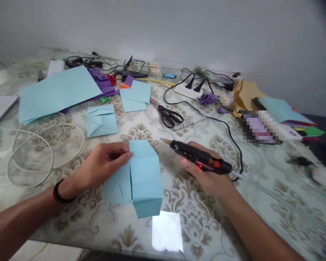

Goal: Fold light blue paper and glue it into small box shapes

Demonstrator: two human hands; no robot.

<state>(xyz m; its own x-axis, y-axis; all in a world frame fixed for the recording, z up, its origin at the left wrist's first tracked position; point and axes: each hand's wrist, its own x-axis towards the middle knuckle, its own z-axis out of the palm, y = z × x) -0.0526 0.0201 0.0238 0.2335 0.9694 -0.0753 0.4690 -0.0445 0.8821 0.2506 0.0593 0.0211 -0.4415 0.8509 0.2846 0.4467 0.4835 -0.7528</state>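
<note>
My left hand [110,159] pinches the left edge of a folded light-blue paper [146,174], thumb on top and fingers behind. That paper has creased flaps, one standing up along a central fold, with its ends bent at an angle. In my right hand [203,170] is a black hot glue gun [198,156], its metal nozzle pointing left toward the paper but apart from it. A small red light glows on the gun, and a clear glue stick [250,183] sticks out of its back. Beyond my left hand lies another folded light-blue paper piece [101,121].
Black-handled scissors [170,116] lie in the middle. Large blue sheets [59,92] and a white cable [51,156] are at left. A power strip [188,90] with black cords stands at the back; a brown envelope [247,96] and coloured papers lie at right.
</note>
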